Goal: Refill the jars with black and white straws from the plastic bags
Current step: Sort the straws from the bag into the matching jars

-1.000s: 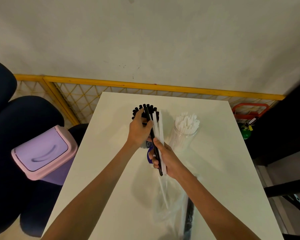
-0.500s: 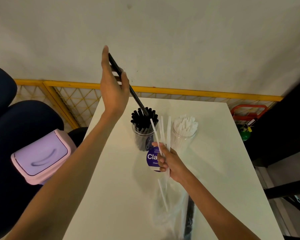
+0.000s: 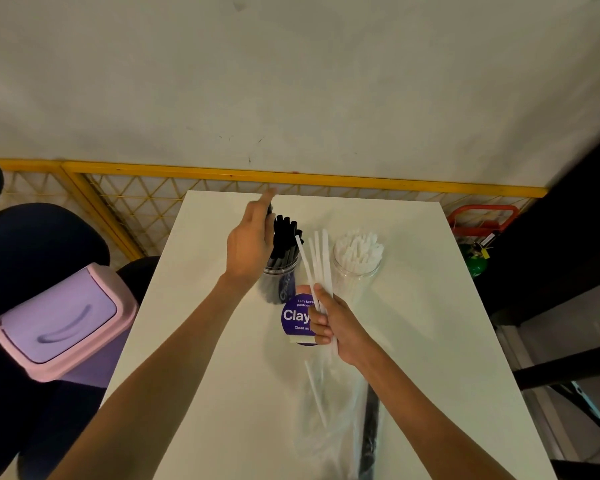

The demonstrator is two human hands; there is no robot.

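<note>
Purple round label (image 3: 297,318), partly hidden: "Let's keep pantries", "Clay", "Clean as".

It looked like a plain back room or work area: a bare, scuffed wall (image 3: 291,81) across the top, a yellow mesh fence (image 3: 136,202) beneath it, a white table (image 3: 222,375) at centre, and a lilac bin (image 3: 63,323) at left.

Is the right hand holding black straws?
No, the right hand grips a few white straws, held up beside the jar of black straws.
</note>
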